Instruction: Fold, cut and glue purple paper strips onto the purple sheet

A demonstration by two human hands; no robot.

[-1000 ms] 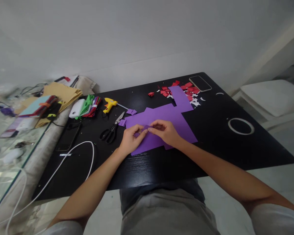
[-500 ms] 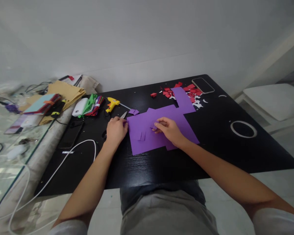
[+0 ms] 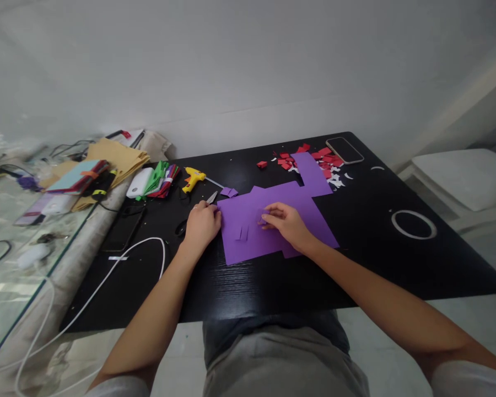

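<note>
My right hand (image 3: 287, 223) pinches a small purple paper piece (image 3: 262, 217) just over a large purple paper sheet (image 3: 256, 242). Closed at the left edge of that sheet is my left hand (image 3: 204, 224), its fingers curled under; whatever they grip is hidden. A pair of scissors (image 3: 212, 197) lies partly under this hand, blades showing beyond the fingers and a dark handle loop to the left. Small cut purple pieces (image 3: 242, 234) lie on the sheet between my hands. More folded purple pieces (image 3: 229, 192) are just beyond the scissors.
A yellow glue gun (image 3: 194, 179) lies behind my left hand, beside bundled coloured strips (image 3: 162, 181). Red paper pieces (image 3: 287, 160), white scraps (image 3: 336, 181), a purple strip (image 3: 314, 175) and a phone (image 3: 345, 150) are at back right. A white cable (image 3: 119, 263) crosses the left side.
The view has shifted slightly. Both hands stay nearly in place; the small purple piece in my right hand appears turned a little more upright.
</note>
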